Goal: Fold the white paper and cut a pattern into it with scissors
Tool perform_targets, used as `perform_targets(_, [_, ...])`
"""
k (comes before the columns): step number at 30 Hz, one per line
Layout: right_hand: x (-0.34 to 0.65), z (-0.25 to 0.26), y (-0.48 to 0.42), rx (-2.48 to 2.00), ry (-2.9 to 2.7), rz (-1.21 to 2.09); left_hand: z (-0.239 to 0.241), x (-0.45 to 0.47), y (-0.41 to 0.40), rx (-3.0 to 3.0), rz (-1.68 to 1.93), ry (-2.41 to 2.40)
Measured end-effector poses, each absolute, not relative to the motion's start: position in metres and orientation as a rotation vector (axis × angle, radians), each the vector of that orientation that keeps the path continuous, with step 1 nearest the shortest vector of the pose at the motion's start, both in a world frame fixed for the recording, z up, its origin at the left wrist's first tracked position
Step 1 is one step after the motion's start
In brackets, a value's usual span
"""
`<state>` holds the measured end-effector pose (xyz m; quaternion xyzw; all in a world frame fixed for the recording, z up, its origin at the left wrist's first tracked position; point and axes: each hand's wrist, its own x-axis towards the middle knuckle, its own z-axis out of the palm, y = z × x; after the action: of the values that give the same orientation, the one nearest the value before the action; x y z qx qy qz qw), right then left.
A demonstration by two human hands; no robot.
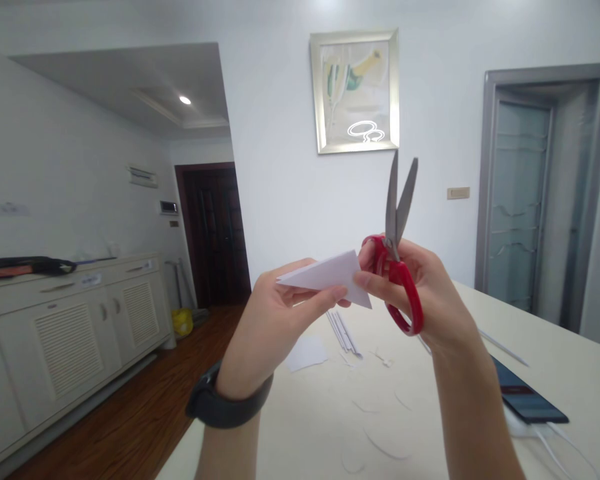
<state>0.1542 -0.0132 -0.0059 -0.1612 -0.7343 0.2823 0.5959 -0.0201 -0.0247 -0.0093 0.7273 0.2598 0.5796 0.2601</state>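
A folded white paper triangle (pixel 323 273) is held up above the table, its narrow point toward the left. My left hand (pixel 285 307), with a black band on its wrist, pinches the paper between thumb and fingers. Red-handled scissors (pixel 404 297) hang on my right hand (pixel 425 280), blades pointing up and slightly apart, away from the paper. The thumb and a fingertip of that same hand also grip the paper's right edge. Some fingers of both hands are hidden behind the paper and the scissors.
On the white table (pixel 300 427) lie a white paper sheet (pixel 307 353), several thin paper sticks (pixel 344 333) and curved paper scraps (pixel 385 447). At the right lies a phone (pixel 527 393) with white cables. A framed picture (pixel 355 93) hangs on the wall ahead.
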Motion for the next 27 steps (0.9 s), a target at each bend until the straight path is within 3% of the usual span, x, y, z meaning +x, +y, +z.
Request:
perform_targets(9, [0.159, -0.002, -0.014, -0.509, -1.719, 0.608, -0.007, -0.03, -0.015, 1.721, 2.023, 0.678])
perform_targets(16, [0.178, -0.016, 0.015, -0.394, -2.3, 0.796, -0.003, -0.04, -0.006, 1.625, 2.063, 0.6])
perform_targets(27, [0.178, -0.022, 0.031, -0.249, -2.611, 0.9, -0.007, -0.031, 0.003, 1.435, 2.119, 0.441])
